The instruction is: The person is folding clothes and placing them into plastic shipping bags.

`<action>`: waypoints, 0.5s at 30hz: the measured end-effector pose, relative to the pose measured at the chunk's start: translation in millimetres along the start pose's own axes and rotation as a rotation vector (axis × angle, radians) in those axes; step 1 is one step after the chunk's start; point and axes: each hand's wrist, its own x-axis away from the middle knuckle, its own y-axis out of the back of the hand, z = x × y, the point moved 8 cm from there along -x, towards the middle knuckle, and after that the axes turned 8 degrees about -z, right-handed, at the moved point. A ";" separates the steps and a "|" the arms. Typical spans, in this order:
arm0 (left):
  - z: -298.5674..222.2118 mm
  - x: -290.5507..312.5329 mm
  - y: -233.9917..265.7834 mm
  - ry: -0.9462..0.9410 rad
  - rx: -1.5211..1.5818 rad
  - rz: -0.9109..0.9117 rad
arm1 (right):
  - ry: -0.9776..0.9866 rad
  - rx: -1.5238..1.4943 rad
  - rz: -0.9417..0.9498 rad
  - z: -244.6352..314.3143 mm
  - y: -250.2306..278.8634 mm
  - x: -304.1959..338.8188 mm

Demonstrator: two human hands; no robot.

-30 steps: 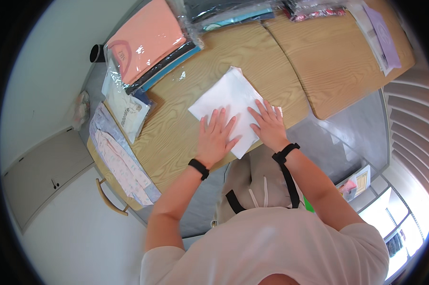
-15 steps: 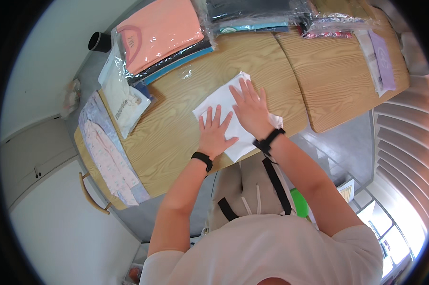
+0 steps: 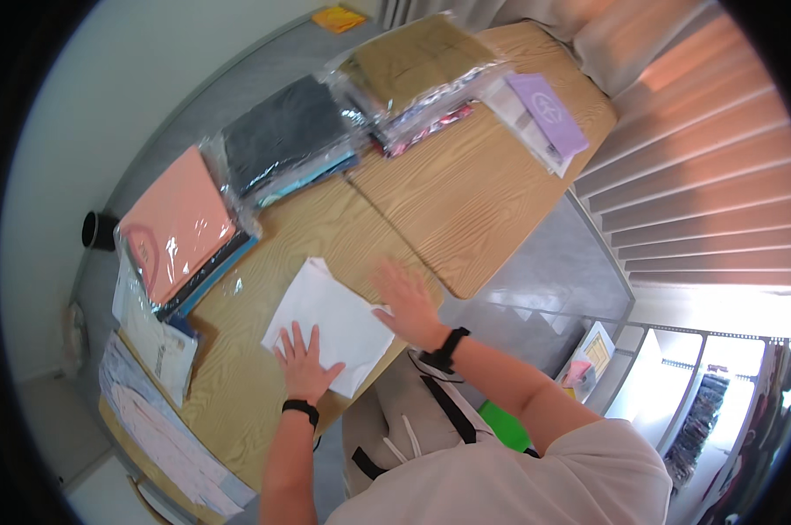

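Observation:
A white folded cloth, seemingly a garment, lies on the wooden table near its front edge. My left hand rests flat on the cloth's lower left part, fingers spread. Just off the cloth's right edge is my right hand, its thumb side close to the cloth. Its fingers are stretched out and smeared by motion, and I see nothing in them. Each wrist wears a black band.
Bagged folded clothes stand in piles along the far side: peach, dark grey and olive. A purple packet lies far right. Patterned garments lie at the left end. A seam crosses the wooden table.
The view has turned to the right. My right hand has moved off the top of the white cloth to its right side; my left hand stays flat on it.

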 end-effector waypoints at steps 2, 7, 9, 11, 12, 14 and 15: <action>-4.7 -4.0 -0.3 -0.001 -0.009 0.005 | -0.130 0.087 0.006 -58.1 15.1 9.8; 14.2 -10.3 4.5 0.235 -0.046 -0.042 | -0.372 0.227 -0.205 -236.2 70.4 -11.2; 25.6 -12.3 0.6 0.325 -0.053 -0.022 | -0.495 0.181 -0.219 -301.5 87.2 -26.6; 28.2 -12.8 -5.1 0.323 -0.061 -0.014 | -0.584 0.188 -0.202 -363.4 99.6 -40.1; 29.3 -12.7 -7.4 0.328 -0.064 0.000 | -0.587 0.179 -0.204 -385.4 103.7 -49.3; 26.3 -14.6 -7.0 0.328 -0.085 0.030 | -0.630 0.190 -0.193 -426.6 110.5 -64.4; 26.2 -15.2 -8.6 0.335 -0.087 0.055 | -0.636 0.186 -0.193 -443.3 112.5 -73.1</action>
